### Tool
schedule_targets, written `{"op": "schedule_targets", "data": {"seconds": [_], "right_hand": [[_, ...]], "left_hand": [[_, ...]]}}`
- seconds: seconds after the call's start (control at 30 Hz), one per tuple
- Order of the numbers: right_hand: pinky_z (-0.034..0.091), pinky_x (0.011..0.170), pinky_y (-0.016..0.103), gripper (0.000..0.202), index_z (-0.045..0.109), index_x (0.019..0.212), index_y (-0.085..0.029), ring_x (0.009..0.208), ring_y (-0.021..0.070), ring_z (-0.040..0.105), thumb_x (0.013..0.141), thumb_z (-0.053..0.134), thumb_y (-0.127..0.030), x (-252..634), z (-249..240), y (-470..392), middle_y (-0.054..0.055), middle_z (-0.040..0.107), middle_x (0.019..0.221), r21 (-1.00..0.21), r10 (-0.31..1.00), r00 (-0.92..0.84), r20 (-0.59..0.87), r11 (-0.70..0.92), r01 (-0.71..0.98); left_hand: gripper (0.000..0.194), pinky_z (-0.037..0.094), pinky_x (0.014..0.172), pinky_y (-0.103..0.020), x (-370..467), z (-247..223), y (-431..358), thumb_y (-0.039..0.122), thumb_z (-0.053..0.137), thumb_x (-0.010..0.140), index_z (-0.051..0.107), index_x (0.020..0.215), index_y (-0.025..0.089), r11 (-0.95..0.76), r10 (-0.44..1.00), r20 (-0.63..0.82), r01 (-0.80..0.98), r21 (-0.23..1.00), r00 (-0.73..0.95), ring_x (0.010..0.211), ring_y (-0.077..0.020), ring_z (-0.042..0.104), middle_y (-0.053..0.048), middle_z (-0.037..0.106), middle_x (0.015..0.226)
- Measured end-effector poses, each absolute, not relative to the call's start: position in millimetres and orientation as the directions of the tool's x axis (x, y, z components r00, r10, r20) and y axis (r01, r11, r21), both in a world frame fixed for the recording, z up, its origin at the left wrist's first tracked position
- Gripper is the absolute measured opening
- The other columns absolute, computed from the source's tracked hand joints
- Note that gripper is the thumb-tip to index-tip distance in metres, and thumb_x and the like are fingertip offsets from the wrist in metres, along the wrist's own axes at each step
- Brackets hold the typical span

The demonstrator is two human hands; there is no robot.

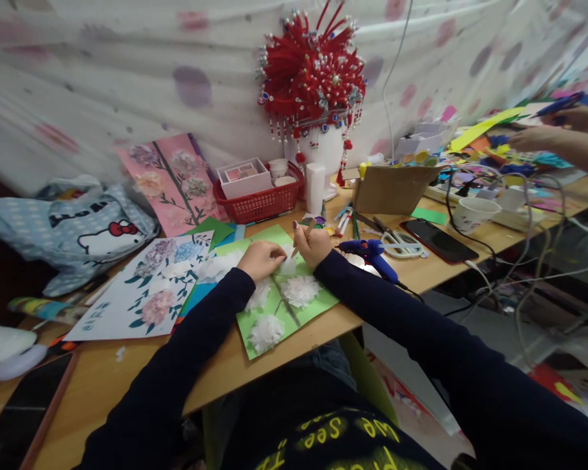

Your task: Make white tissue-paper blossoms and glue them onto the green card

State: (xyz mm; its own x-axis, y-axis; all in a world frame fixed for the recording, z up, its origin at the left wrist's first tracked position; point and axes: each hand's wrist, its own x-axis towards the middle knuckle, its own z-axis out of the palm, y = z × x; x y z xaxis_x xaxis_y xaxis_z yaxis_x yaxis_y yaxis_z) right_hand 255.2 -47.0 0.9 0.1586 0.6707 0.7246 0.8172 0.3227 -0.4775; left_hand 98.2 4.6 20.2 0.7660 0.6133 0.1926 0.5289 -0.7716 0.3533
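Observation:
A light green sheet lies on the table, with white ruffled paper flowers and a dark stem on it. My right hand is closed around a thin wooden stick, tip pointing down at the sheet. Beside it, my left hand has its fingertips pinched together at a small white tissue piece. Whether those fingers grip the tissue is hard to make out. A blue glue gun lies just right of my right hand.
Left of the sheet are a flower picture on white paper and a Hello Kitty bag. Behind stand a red basket and a red beaded headdress. Scissors, a phone, cables and another person's hands are to the right.

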Motion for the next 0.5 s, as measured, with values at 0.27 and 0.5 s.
{"op": "schedule_targets", "data": {"seconds": [0.27,0.5], "right_hand": [[0.037,0.048,0.021,0.057,0.052,0.054,-0.019,0.043,0.0094,0.049,0.092,0.021,-0.048,251,0,-53,0.001,0.053,0.045,-0.485,0.694,0.072,0.716,0.422,0.766],[0.036,0.051,0.024,0.049,0.057,0.057,-0.018,0.048,0.0115,0.052,0.092,0.029,-0.038,249,-7,-47,0.005,0.059,0.052,-0.340,0.716,-0.064,0.695,0.406,0.848]], "left_hand": [[0.020,0.046,0.073,-0.028,98,17,5,0.025,0.053,0.074,0.069,0.082,0.016,-0.742,0.647,0.200,0.547,0.387,0.736,0.076,-0.0175,0.061,-0.005,0.069,0.079],[0.034,0.041,0.087,-0.034,82,26,19,0.018,0.047,0.073,0.065,0.101,0.014,-0.725,0.686,0.241,0.616,0.308,0.687,0.095,-0.0226,0.056,-0.010,0.064,0.104]]}}
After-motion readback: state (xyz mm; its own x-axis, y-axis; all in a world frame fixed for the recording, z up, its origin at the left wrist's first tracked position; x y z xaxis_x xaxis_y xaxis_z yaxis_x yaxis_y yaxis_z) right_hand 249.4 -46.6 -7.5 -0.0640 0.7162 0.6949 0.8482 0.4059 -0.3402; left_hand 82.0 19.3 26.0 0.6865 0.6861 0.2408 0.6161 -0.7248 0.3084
